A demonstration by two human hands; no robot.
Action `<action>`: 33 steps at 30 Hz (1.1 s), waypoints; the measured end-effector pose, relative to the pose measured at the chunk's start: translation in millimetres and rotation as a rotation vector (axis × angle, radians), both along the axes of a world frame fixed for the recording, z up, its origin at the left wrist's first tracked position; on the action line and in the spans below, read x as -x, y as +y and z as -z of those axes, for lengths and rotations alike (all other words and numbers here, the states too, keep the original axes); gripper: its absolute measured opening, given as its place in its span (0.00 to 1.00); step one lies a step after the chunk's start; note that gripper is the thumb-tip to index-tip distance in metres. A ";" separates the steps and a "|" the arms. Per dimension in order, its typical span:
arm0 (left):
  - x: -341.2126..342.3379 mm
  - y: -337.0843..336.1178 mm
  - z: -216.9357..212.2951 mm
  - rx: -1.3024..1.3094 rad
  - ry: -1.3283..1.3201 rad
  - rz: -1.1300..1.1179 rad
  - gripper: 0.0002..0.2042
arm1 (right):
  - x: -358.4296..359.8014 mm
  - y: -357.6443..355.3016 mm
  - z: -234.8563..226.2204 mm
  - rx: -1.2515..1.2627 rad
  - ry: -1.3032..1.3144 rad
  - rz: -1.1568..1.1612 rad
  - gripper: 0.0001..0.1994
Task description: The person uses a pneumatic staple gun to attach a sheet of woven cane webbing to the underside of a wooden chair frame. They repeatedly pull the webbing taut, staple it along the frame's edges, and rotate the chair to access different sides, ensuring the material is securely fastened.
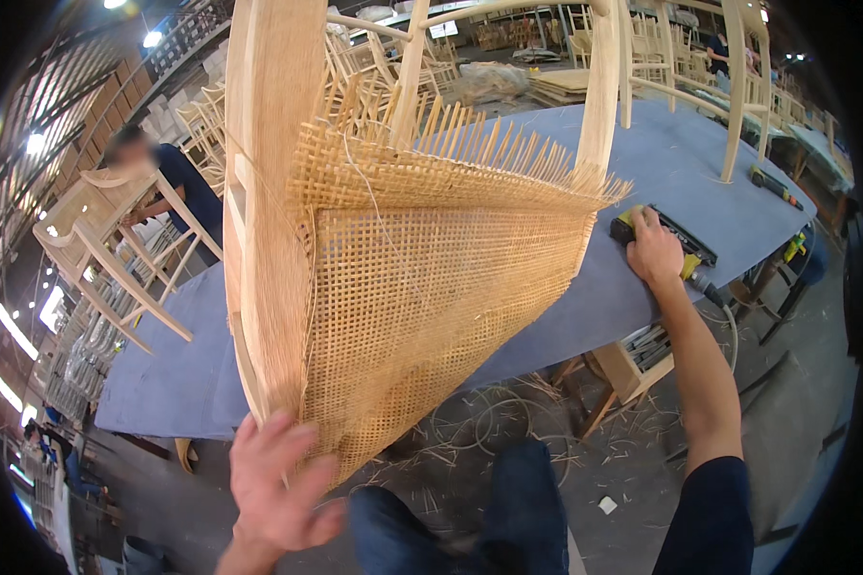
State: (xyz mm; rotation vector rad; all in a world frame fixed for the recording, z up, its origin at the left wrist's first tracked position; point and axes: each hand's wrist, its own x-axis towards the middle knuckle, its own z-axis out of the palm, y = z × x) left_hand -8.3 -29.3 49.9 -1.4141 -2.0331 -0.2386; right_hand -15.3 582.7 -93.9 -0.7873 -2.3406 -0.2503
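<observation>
A chair's pale wooden frame (276,182) stands tilted in front of me, with woven cane webbing (441,278) stretched across it. The webbing's far edge is frayed into loose upright strands, and a thin pale thread lies over the weave. At the near lower corner, my left hand (283,489) is spread open, its fingertips by the wood and cane; whether they touch is blurred. Off to the right, my right hand (656,249) is closed round a black and yellow air staple gun (692,240) lying on the blue-grey tabletop (556,316).
An air hose (735,331) runs down from the staple gun. Another power tool (775,187) lies at the table's far right, near chair legs (734,96). A person (187,187) handles a chair (115,249) at left. Cane scraps (489,422) litter the floor below.
</observation>
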 end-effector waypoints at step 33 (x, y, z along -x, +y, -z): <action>57.2 123.5 -1.6 0.552 0.401 -0.213 0.48 | -1.8 -4.6 -3.4 0.036 0.009 0.005 0.26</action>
